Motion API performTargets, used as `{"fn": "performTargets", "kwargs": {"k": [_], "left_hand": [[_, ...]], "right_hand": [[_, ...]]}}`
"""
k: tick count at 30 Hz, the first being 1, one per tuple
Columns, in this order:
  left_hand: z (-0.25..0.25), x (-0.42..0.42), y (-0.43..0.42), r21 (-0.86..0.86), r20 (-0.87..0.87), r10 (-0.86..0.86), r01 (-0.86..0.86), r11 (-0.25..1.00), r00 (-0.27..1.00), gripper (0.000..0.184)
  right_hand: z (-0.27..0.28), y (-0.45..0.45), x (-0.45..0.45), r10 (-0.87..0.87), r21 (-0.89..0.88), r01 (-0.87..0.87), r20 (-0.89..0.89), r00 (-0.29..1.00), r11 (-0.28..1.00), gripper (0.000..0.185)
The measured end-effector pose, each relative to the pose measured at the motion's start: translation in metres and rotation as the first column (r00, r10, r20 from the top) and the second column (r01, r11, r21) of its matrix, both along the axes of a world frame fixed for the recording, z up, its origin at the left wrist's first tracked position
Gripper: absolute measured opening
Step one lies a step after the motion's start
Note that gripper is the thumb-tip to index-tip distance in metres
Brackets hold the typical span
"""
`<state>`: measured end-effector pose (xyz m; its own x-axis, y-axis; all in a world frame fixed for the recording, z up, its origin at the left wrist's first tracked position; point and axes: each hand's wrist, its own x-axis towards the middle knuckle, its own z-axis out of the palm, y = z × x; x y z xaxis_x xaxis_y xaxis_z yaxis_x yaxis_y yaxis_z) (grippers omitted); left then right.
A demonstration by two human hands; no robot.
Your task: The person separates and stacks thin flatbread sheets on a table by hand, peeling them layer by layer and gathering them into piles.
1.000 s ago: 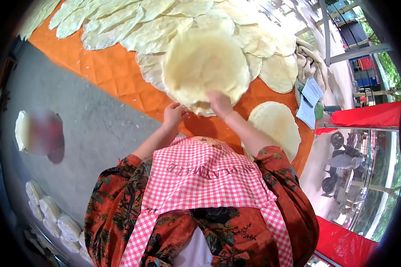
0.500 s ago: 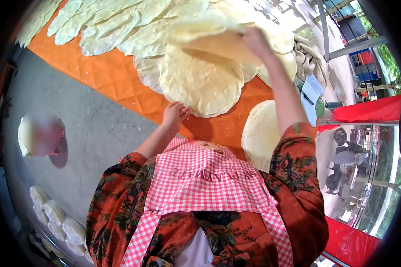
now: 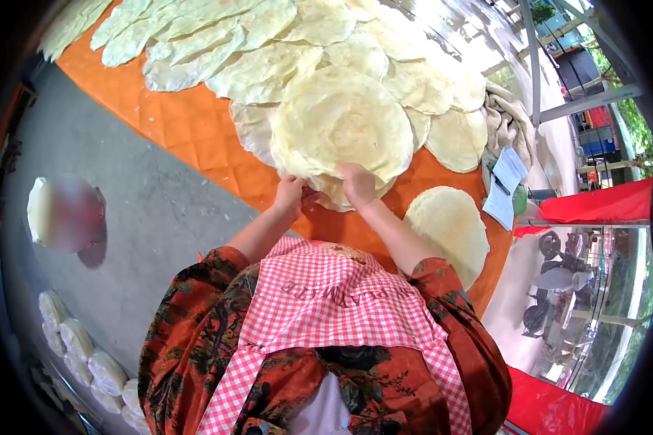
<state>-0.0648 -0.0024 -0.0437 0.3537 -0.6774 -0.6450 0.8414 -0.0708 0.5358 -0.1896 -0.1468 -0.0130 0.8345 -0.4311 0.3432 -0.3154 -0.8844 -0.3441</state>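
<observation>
A large, round, thin flatbread lies on top of others at the table's near middle, its near edge toward me. My left hand is closed at the near-left edge of this pile, fingers curled at the rim. Just to the right, my right hand pinches the near edge of the upper flatbread. Part of a lower flatbread shows between the two hands. Another pale round flatbread pile rests near my right forearm.
Many overlapping flatbreads cover the far side of the orange tablecloth. Papers with a pen and a bunched cloth lie at the right. Plastic-wrapped packs sit at lower left, and a blurred round object stands on the floor.
My right hand has come down toward me from the far side, and the flatbread it was swinging now lies flat on the pile. My left hand stays near the rim.
</observation>
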Motion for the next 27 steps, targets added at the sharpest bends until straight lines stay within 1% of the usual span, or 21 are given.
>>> {"fn": "performTargets", "kwargs": {"k": [1,4,7,10,13,14,15,16,17,19,20,22,23,25,26,27], "left_hand": [[0.0,0.0,0.0,0.014,-0.002,0.002,-0.002,1.0,1.0,0.02],[0.012,-0.002,-0.001,0.013,-0.003,0.011,-0.011,1.0,1.0,0.02],[0.015,0.001,-0.001,-0.096,-0.008,-0.02,0.019,0.995,1.0,0.02],[0.005,0.002,-0.002,-0.098,0.006,-0.014,0.014,0.995,1.0,0.02],[-0.001,0.004,-0.003,-0.121,-0.028,-0.022,0.018,0.993,0.999,0.02],[-0.002,0.005,-0.004,-0.115,-0.039,-0.021,0.016,0.993,0.999,0.021],[-0.005,0.005,-0.004,-0.107,-0.051,-0.019,0.014,0.994,0.999,0.022],[-0.007,0.005,-0.004,-0.097,-0.062,-0.017,0.011,0.995,0.998,0.024],[-0.011,0.005,-0.004,-0.093,-0.042,0.003,-0.007,0.996,0.999,0.025],[-0.015,0.006,-0.007,-0.089,0.0,0.042,-0.042,0.995,0.999,0.027],[-0.017,0.007,-0.006,-0.09,0.023,0.023,-0.02,0.996,0.999,0.029],[-0.009,0.009,-0.004,-0.089,0.066,-0.013,0.019,0.996,0.998,0.032],[-0.009,0.009,-0.005,-0.083,0.071,-0.018,0.024,0.996,0.997,0.032],[-0.007,0.01,-0.006,-0.073,0.083,-0.027,0.033,0.997,0.996,0.034],[-0.006,0.01,-0.007,-0.094,0.01,-0.037,0.038,0.995,0.999,0.035],[-0.002,0.01,-0.008,-0.117,-0.063,-0.047,0.039,0.992,0.997,0.036]], "right_hand": [[0.005,0.002,-0.002,-0.026,0.03,0.027,-0.021,0.999,0.999,0.009],[0.017,0.007,-0.001,0.02,0.048,-0.013,-0.142,0.99,0.999,0.012],[-0.001,0.021,-0.004,0.074,0.0,-0.075,-0.041,0.996,0.997,0.019],[0.003,0.031,-0.009,0.028,0.017,-0.028,-0.049,0.998,0.999,0.028],[-0.01,0.015,-0.008,0.08,0.05,-0.083,0.044,0.996,0.995,0.029],[-0.011,0.004,-0.01,0.01,0.211,0.003,-0.062,0.998,0.977,0.03],[0.002,-0.002,-0.008,-0.042,0.359,0.104,-0.177,0.983,0.927,0.031],[0.01,-0.008,-0.007,-0.074,0.486,0.216,-0.295,0.953,0.847,0.032],[0.005,-0.015,-0.008,-0.067,0.563,0.2,-0.247,0.967,0.802,0.033],[0.009,-0.014,-0.005,-0.068,0.535,0.243,-0.325,0.943,0.809,0.035],[0.011,-0.012,-0.004,-0.068,0.519,0.263,-0.365,0.929,0.813,0.035],[0.0,-0.007,-0.006,-0.026,0.342,0.111,-0.243,0.97,0.933,0.038],[-0.006,-0.002,-0.008,0.009,0.238,0.036,-0.186,0.983,0.971,0.04],[-0.008,0.013,-0.012,0.044,0.142,-0.025,-0.13,0.991,0.99,0.041],[-0.008,0.018,-0.012,0.066,0.09,-0.057,-0.102,0.993,0.994,0.042],[-0.008,0.02,-0.009,0.029,0.085,-0.019,-0.121,0.992,0.996,0.04]]}}
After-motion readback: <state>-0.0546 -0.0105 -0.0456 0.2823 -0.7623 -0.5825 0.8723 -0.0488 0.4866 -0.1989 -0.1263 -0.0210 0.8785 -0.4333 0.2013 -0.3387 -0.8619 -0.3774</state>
